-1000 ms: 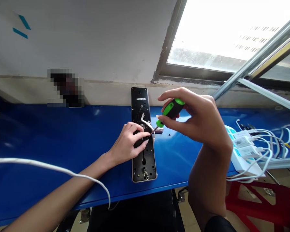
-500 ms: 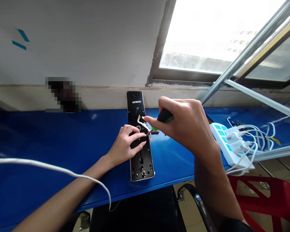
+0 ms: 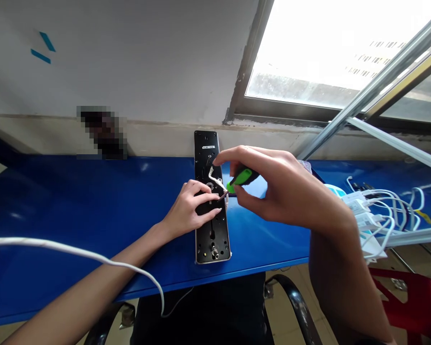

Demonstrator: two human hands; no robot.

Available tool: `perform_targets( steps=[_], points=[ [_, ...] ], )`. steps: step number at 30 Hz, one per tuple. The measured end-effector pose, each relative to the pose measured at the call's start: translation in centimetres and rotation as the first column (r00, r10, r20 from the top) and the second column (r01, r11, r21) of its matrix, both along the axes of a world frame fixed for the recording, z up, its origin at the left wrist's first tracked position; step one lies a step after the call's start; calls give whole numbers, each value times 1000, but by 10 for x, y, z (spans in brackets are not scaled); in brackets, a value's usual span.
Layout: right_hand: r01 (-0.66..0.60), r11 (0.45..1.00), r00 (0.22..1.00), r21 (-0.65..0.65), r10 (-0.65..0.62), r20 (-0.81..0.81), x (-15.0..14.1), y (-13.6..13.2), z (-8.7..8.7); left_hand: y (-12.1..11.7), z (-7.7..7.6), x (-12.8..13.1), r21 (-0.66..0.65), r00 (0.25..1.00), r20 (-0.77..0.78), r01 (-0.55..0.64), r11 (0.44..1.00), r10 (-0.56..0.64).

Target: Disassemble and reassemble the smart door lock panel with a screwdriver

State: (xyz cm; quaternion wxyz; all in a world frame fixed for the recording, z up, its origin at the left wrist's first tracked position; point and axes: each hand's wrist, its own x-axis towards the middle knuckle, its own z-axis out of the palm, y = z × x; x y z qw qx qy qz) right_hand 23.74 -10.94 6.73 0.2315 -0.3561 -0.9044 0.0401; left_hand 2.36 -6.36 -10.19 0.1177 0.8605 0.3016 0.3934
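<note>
A long black metal door-lock-like panel point(image 3: 212, 225) lies lengthwise on the blue table, with holes, a small white label and a metal post at its near end. My left hand point(image 3: 192, 208) rests across its middle, fingers spread, the index fingertip beside the screwdriver's tip. In my right hand point(image 3: 273, 187), fingers and thumb grip the green-and-black handle of a screwdriver point(image 3: 242, 178). Its shaft slants down left to the panel's right side. A white-wrapped cable point(image 3: 217, 179) runs over the panel near the shaft. Whatever the tip meets is hidden by my fingertips.
The blue table point(image 3: 129, 201) meets the wall at the back. A white power strip point(image 3: 371, 244) with plugged chargers and tangled cables stands at right, near a metal frame point(image 3: 345, 112). A white cord point(image 3: 93, 255) crosses above my left forearm. A red stool point(image 3: 413, 297) stands lower right.
My right hand has turned and its fingers have loosened and re-gripped the handle, showing more green. The camera view has shifted slightly. My left hand stays on the panel.
</note>
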Motion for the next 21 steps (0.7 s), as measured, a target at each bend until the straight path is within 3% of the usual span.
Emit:
perform_targets(
  steps=[6, 11, 17, 21],
  points=[
    [153, 974, 980, 168, -127, -155, -2, 8, -16, 1, 3, -2, -10, 1000, 6, 30, 1000, -30],
    [84, 992, 976, 96, -63, -207, -1, 15, -19, 0, 5, -3, -22, 999, 23, 42, 999, -42],
    [153, 975, 969, 162, -115, -218, -2, 16, -23, 0, 4, -4, -14, 999, 26, 40, 999, -40],
    [70, 992, 963, 100, -42, -265, -1, 15, -23, 0, 5, -3, -5, 998, 36, 44, 999, -44]
  ],
)
